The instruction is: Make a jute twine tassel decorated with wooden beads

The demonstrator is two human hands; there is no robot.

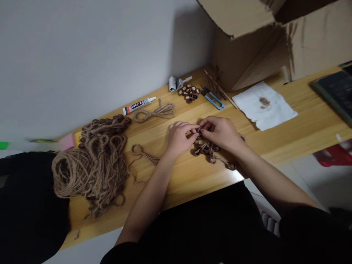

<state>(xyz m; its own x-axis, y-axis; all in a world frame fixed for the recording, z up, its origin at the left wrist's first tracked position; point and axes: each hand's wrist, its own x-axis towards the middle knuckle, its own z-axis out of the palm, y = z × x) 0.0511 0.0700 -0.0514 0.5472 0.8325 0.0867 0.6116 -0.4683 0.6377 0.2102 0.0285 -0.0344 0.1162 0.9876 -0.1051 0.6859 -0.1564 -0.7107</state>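
Note:
My left hand and my right hand meet above the table, fingertips pinched together on a small dark brown nutshell. My fingers partly cover it. Just below them lies a cluster of brown nutshells on twine cords, one cord trailing right toward the table's near edge. A looped twine cord rests left of my left wrist, its tail running behind the forearm. Beyond my hands are several loose nutshell halves in a small heap, with blue-handled thread snips beside them.
A big twine pile and a coil fill the table's left. Along the wall lie a B-7000 glue tube, a knotted twine bundle and a folded-up tube. Thin sticks, a stained tissue and a cardboard box stand right.

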